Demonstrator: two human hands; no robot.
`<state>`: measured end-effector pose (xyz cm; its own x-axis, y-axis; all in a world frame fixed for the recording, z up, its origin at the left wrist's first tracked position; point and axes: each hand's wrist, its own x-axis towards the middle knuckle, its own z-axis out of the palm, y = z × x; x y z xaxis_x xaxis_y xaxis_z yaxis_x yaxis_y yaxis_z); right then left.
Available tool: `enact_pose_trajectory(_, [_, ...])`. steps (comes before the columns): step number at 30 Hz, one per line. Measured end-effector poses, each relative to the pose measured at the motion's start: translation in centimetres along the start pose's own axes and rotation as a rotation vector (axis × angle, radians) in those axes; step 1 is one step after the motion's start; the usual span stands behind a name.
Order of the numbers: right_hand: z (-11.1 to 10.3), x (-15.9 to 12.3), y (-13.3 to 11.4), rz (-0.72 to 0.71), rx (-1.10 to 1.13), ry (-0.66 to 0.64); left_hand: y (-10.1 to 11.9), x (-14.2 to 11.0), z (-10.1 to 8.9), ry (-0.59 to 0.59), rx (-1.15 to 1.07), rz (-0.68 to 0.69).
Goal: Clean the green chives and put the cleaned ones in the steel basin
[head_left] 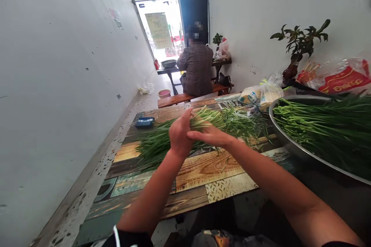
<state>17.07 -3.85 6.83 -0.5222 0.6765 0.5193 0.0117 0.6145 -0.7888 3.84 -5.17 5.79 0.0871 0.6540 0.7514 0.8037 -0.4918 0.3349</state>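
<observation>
A bunch of green chives lies across the wood-patterned table, its pale stem ends pointing right. My left hand is closed around the stems, thumb side up. Against the pale stem ends rests my right hand, thumb reaching toward my left palm and fingers curled at the stems; its fingertips are partly hidden. Loose chive scraps are spread to the right of both hands.
At right, a large metal basin holds many more chives. Bagged packages and a potted plant stand behind it. A blue box sits at the table's far left. Beyond, a person sits on a bench.
</observation>
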Motion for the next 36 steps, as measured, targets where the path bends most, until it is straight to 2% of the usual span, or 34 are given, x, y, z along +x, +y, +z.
enact_pose_trajectory(2, [1.3,-0.7,-0.6,0.064,0.205,0.252,1.7,-0.6,1.0,-0.069,0.039,-0.049])
enact_pose_trajectory(4, [2.3,-1.2,-0.3,0.181,0.304,0.436,3.1,-0.9,1.6,-0.159,0.084,-0.067])
enact_pose_trajectory(6, [2.2,-1.3,0.5,0.3,0.347,0.525,4.0,-1.3,1.8,-0.236,0.088,-0.026])
enact_pose_trajectory(8, [0.8,-1.0,1.0,0.36,0.395,0.582,4.2,-1.8,2.1,-0.262,0.066,0.021])
enact_pose_trajectory(11, [-4.0,-0.3,-0.2,0.379,0.439,0.696,3.1,-3.0,2.7,-0.301,0.154,-0.009])
enact_pose_trajectory(13, [-8.4,-0.3,-2.7,0.359,0.393,0.817,1.6,-3.9,3.2,-0.364,0.263,-0.018])
enact_pose_trajectory(16, [-15.7,-1.4,-8.7,0.262,0.265,0.937,-1.0,-4.8,4.0,-0.491,0.374,0.008])
enact_pose_trajectory(18, [-20.0,-2.7,-13.3,0.153,0.27,1.079,-2.4,-5.0,4.6,-0.53,0.385,0.012])
enact_pose_trajectory(19, [-21.7,-3.3,-15.5,0.061,0.25,1.122,-3.0,-5.0,4.9,-0.526,0.381,-0.002])
enact_pose_trajectory(21, [-24.4,-4.8,-18.9,-0.086,0.043,1.162,-3.7,-5.0,5.5,-0.504,0.369,-0.042])
enact_pose_trajectory(23, [-26.2,-6.3,-20.5,-0.164,-0.291,1.165,-3.9,-5.1,6.0,-0.474,0.35,-0.077])
enact_pose_trajectory(25, [-27.4,-8.1,-20.2,-0.166,-0.706,1.117,-4.0,-5.2,6.3,-0.449,0.316,-0.091])
enact_pose_trajectory(27, [-28.4,-10.3,-18.2,-0.019,-1.095,0.958,-4.1,-5.4,6.4,-0.422,0.28,-0.084])
enact_pose_trajectory(29, [-29.3,-12.6,-15.3,0.146,-1.409,0.735,-4.3,-5.6,6.5,-0.384,0.27,-0.073])
enact_pose_trajectory(32, [-29.9,-15.7,-10.5,0.415,-1.612,0.425,-4.5,-5.7,6.5,-0.347,0.296,-0.066])
enact_pose_trajectory(36, [-29.4,-18.1,-5.7,0.514,-1.641,0.264,-4.7,-5.9,6.8,-0.356,0.326,-0.037])
